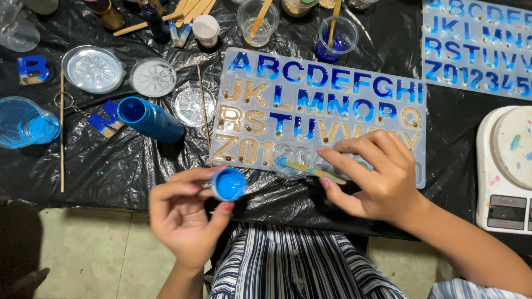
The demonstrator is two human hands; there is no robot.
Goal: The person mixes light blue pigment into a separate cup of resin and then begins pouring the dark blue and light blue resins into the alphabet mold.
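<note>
L hand [185,213] grip clamped on small blue paint pot [228,184], mouth up. R hand [377,174] pinches wooden stick [310,170]; long axis level, blue tip just right of pot, over letter mould [321,105].

The left hand [185,213] is rising from the lower edge on a bare forearm, palm turned inward, its grip closing with thumb and curled fingers around something small. The right hand [377,177] is reaching in from the lower right, wrist bent, its fingertips [327,155] pinching tight, knuckles arching upward.
</note>
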